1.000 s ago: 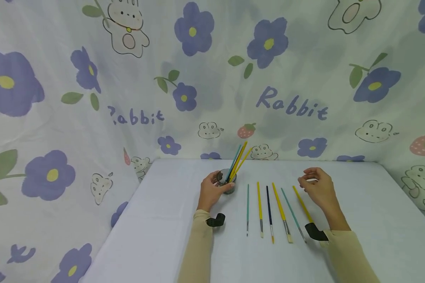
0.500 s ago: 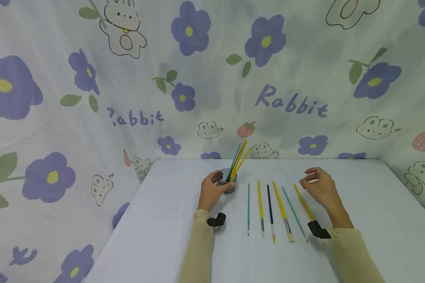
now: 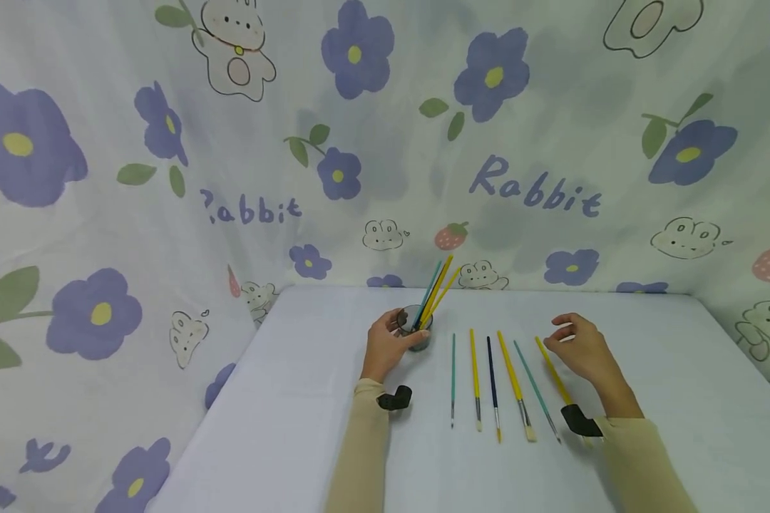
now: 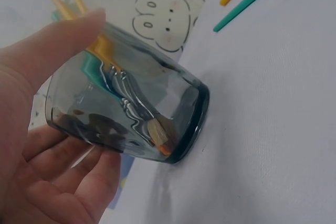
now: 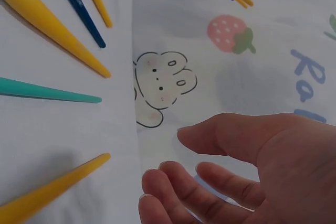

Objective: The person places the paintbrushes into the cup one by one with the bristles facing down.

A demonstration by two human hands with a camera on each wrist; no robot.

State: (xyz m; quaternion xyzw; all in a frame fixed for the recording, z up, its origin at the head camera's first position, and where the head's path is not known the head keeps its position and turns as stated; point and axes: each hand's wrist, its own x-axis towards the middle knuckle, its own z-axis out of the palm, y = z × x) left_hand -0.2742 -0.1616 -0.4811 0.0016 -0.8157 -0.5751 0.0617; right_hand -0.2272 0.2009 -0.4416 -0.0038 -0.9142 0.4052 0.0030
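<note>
A clear greyish glass cup (image 4: 152, 72) holds several paintbrushes, handles up and bristles at the bottom. My left hand (image 3: 385, 345) grips it, thumb on the near side and fingers round the other. Above the table my right hand (image 3: 580, 349) hovers with loosely bent fingers and nothing between them. Nearest to it lies a yellow paintbrush (image 3: 552, 369), its lower part hidden behind the wrist camera. To its left lie a teal paintbrush (image 3: 534, 385), a wide yellow paintbrush (image 3: 512, 370), a dark blue paintbrush (image 3: 492, 377), a narrower yellow paintbrush (image 3: 475, 370) and another teal paintbrush (image 3: 453, 377).
The loose brushes form a spaced row on the white table (image 3: 295, 427), handle ends pointing away. A patterned curtain (image 3: 398, 142) with flowers and rabbits hangs behind the table and along the left side.
The view shifts slightly with the head. The right hand dips a little toward the table; the left hand keeps its grip on the cup.
</note>
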